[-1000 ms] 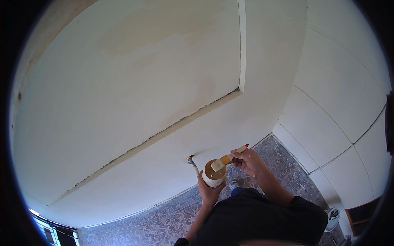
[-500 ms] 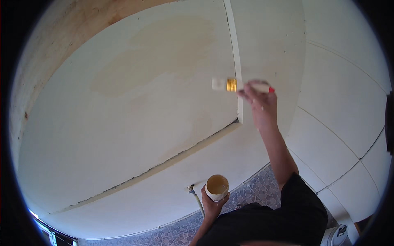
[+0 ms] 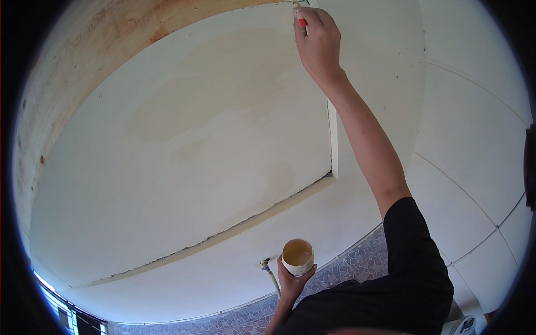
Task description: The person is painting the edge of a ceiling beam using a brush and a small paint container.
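Note:
High up at the top of the view, my right hand (image 3: 318, 42) is closed around the handle of a paintbrush (image 3: 302, 22), whose red end shows. The brush head is mostly hidden at the picture's upper edge, close to the top corner of the pale wall panel (image 3: 223, 145). Low in front of me, my left hand (image 3: 293, 283) grips a round white tub (image 3: 297, 270) from below and the sides. Inside the tub is a yellowish liquid. Darker tan patches mark the upper part of the panel.
A brass tap (image 3: 264, 262) with a hose sticks out of the wall beside the tub. White tiles (image 3: 463, 184) cover the right wall. Patterned tiles (image 3: 363, 259) cover the floor. A white bucket (image 3: 460, 325) stands at the lower right, and a brownish band (image 3: 84, 72) curves along the upper left.
My right hand has risen with the brush from the panel's right edge to its top corner. The left hand keeps the tub in nearly the same place.

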A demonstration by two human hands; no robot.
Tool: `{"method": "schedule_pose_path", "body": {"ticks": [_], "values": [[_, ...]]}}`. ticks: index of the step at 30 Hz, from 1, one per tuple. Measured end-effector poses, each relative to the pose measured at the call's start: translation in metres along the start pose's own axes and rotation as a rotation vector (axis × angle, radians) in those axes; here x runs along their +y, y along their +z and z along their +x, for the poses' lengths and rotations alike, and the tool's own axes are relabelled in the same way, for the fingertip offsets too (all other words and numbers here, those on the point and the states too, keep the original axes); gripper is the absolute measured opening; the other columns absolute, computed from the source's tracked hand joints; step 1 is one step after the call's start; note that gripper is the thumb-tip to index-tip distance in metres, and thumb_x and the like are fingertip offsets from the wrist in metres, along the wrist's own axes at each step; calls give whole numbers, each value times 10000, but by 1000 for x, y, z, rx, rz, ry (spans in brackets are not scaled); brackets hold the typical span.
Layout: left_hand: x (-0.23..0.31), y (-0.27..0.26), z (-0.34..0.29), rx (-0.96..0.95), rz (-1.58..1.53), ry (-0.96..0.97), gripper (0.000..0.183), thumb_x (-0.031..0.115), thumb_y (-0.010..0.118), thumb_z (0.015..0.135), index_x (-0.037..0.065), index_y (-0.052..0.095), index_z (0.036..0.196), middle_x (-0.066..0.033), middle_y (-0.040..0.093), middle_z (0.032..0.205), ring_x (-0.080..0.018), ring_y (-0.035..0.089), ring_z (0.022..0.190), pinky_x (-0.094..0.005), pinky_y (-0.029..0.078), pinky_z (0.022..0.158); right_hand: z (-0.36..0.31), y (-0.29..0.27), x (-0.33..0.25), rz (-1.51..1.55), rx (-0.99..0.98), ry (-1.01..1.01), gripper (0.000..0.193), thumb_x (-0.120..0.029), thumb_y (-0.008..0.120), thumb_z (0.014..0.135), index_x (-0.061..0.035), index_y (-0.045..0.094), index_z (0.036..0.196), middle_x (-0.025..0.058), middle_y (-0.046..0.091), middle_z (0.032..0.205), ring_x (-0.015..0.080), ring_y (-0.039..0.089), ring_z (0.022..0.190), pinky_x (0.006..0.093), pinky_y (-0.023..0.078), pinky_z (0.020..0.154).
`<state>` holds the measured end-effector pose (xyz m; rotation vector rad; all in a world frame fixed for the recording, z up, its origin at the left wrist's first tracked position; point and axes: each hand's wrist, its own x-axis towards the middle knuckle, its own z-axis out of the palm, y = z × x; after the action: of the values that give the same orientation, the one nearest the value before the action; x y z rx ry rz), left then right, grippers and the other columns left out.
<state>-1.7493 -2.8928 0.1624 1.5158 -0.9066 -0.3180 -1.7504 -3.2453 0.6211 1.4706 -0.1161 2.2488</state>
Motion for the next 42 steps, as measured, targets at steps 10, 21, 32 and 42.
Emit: {"method": "schedule_pose_path", "body": {"ticks": [10, 21, 32, 42], "values": [[-1, -5, -14, 56, 21, -33, 914, 218, 999, 735, -23, 433, 1410, -187, 656, 1271, -281, 688, 1165, -406, 567, 977, -21, 23, -77, 200, -77, -54, 225, 69, 726, 801, -47, 688, 989, 117, 703, 1013, 316, 693, 940, 419, 614, 733], [-1, -6, -17, 46, 29, -54, 935, 224, 1003, 729, -16, 422, 1421, -185, 656, 1278, -283, 694, 1155, -405, 570, 972, -10, 30, -48, 84, -38, 55, 133, 34, 694, 813, -61, 716, 904, 121, 722, 974, 331, 692, 923, 434, 591, 761], [2, -8, -24, 41, 0, -59, 924, 230, 1000, 734, -16, 431, 1418, -185, 649, 1284, -278, 682, 1180, -404, 560, 992, -10, 20, -24, -10, 83, 162, 266, 89, 718, 775, -40, 718, 1008, 137, 688, 971, 336, 680, 906, 452, 565, 728], [-1, -10, -23, 40, 12, -38, 916, 231, 998, 735, -19, 434, 1413, -187, 660, 1268, -283, 696, 1158, -412, 570, 978, -36, 7, -104, 336, -13, 2, 355, 90, 747, 706, -74, 702, 1018, 86, 687, 1037, 294, 708, 970, 408, 624, 735]]}}
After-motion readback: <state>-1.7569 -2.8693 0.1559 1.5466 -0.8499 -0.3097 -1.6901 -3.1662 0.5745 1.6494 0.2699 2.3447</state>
